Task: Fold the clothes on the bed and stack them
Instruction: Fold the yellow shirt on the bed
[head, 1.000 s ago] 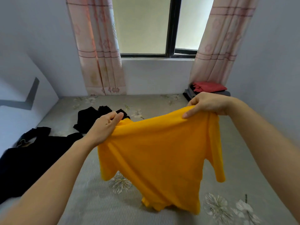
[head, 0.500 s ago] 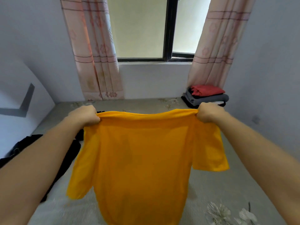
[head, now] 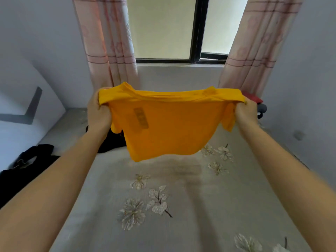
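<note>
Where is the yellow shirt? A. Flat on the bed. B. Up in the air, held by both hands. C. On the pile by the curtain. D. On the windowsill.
B: the left hand and the right hand each grip a top corner of the yellow shirt, which hangs above the bed.

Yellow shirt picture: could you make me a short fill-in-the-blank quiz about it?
1. Between the left hand and right hand hangs the yellow shirt, in front of a ____ with curtains.
2. The bed is printed with ____.
3. The loose clothes lying on the left are ____.
Missing words: window; flowers; black.
</note>
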Demonstrator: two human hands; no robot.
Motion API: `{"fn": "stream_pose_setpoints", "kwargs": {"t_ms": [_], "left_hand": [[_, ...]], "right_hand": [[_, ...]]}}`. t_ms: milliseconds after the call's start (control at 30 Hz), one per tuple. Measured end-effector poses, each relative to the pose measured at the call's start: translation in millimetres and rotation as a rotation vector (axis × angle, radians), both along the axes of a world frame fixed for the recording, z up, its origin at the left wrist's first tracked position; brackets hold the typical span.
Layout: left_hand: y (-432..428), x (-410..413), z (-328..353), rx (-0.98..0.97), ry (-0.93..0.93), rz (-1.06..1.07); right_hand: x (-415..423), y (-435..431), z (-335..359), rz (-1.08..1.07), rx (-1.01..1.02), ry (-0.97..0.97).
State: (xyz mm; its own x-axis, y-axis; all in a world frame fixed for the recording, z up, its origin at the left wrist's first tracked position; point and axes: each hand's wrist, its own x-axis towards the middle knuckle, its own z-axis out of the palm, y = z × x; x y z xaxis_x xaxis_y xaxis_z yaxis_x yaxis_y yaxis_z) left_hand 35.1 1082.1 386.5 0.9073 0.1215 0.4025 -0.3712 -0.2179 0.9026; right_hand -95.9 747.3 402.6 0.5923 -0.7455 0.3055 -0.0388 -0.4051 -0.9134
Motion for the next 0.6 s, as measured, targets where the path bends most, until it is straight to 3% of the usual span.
{"fn": "stream_pose_setpoints", "kwargs": {"t_ms": [167,400,600], "left_hand": [[17,-44,-65,0.115,-0.044,-0.031],[67,-101,-197,0.534,0.218,-0.043],[103,-150,-288,0.773,0.502,-0.173]], "right_hand": [[-38,-2,-45,0.055,-0.139,0.097],[-90,2,-156,0.238,-0.360,0.592],[-127,34,-242,0.393,-0.258,0.778]]}}
